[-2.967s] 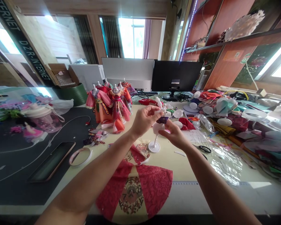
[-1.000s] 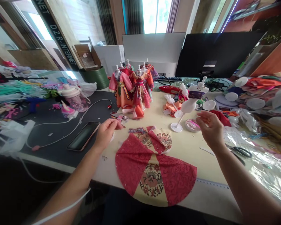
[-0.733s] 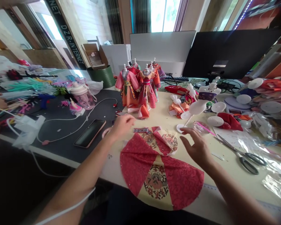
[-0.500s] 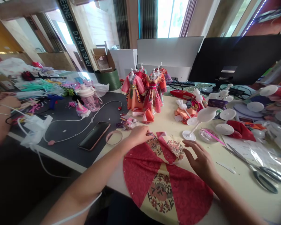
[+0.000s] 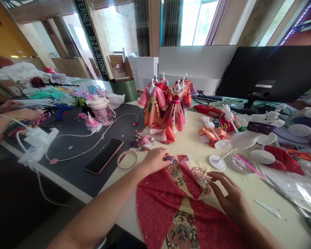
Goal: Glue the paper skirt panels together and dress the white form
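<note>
A round skirt piece point(image 5: 158, 197) of red panels and cream floral panels lies on the pale table, its upper part folded over. At the fold's upper left end, my left hand point(image 5: 155, 160) is closed on the cloth by a patterned trim. My right hand point(image 5: 229, 195) pinches the right end of the folded part between thumb and fingers, though the fingertips partly hide the contact. A white doll stand point(image 5: 217, 162) is just beyond my right hand. Scraps of patterned ribbon point(image 5: 142, 140) lie beyond my left hand.
Doll dresses on stands point(image 5: 154, 107) stand mid-table, before a monitor point(image 5: 197, 64). A phone point(image 5: 103, 155) and a tape roll point(image 5: 126, 159) lie to the left. Scissors point(image 5: 287, 193) and a white tool point(image 5: 267, 209) lie right. Another person's hand point(image 5: 23, 116) works at far left.
My view has shifted, so the skirt piece sits lower in the picture. My right hand's fingers have closed onto the folded edge. At far left the other person's hand has moved inward.
</note>
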Motion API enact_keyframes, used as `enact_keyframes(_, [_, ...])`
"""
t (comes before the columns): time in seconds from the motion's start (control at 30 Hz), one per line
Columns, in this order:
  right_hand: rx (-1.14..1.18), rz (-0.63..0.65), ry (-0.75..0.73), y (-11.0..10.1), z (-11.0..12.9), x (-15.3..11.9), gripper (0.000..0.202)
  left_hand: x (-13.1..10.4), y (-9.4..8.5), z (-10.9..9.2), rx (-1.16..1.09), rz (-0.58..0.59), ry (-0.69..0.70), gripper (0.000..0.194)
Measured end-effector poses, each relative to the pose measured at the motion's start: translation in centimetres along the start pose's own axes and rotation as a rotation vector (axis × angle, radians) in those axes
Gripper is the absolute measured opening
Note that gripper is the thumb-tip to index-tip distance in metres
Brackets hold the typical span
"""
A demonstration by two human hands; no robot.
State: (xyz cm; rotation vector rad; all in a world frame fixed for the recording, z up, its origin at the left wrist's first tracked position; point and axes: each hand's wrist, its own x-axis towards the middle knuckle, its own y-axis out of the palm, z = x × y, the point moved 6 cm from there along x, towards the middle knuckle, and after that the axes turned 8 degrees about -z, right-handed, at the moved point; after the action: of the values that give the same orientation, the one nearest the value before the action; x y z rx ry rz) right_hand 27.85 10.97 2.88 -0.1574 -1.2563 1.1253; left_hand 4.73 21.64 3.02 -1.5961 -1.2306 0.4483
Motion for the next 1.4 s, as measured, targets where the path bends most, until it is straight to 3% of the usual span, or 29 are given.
enact_keyframes(0.1, [0.010, 0.013, 0.014, 0.1, -0.1, 0.1, 0.020, 0.2, 0.4, -0.3, 0.013, -0.011, 0.024, 0.009])
enact_keyframes(0.27, [0.016, 0.004, 0.027, 0.0, -0.2, 0.3, 0.018, 0.4, -0.1, 0.1, 0.019, -0.063, -0.012, 0.018])
enact_keyframes(0.53, [0.004, -0.018, 0.080, -0.5, -1.1, 0.2, 0.016, 1.0, -4.0, 3.5, 0.126, -0.286, -0.199, 0.022])
enact_keyframes(0.73, [0.021, -0.008, 0.125, -0.6, -1.5, 0.2, 0.014, 0.7, -5.9, 6.1, 0.243, -0.376, -0.350, 0.045])
enact_keyframes(0.8, [0.034, 0.005, 0.134, -0.5, -1.6, 0.1, 0.014, 0.7, -6.0, 6.3, 0.276, -0.388, -0.351, 0.044])
enact_keyframes(0.9, [0.049, 0.043, 0.160, -0.2, -1.7, 0.1, 0.016, 0.9, -5.5, 5.2, 0.225, -0.426, -0.238, 0.037])
enact_keyframes(0.97, [0.066, 0.057, 0.139, -0.1, -1.4, 0.2, 0.016, 1.0, -4.3, 3.7, 0.138, -0.374, -0.126, 0.032])
enact_keyframes(1.1, [0.088, 0.144, 0.064, 0.3, -0.7, 0.6, 0.022, 0.5, -1.4, 0.4, 0.015, -0.121, 0.080, 0.022])
enact_keyframes(1.2, [0.028, 0.230, 0.010, 0.7, -0.3, 0.7, 0.026, -0.2, -0.2, -1.3, -0.027, 0.008, 0.182, 0.025])
enact_keyframes(1.3, [-0.103, 0.235, -0.035, 0.9, -0.2, 0.6, 0.024, -0.5, 0.4, -1.9, -0.038, 0.066, 0.228, 0.027])
enact_keyframes(1.4, [-0.209, 0.219, -0.034, 1.2, -0.6, 0.5, 0.017, -0.2, 0.6, -1.5, 0.005, 0.011, 0.212, 0.032])
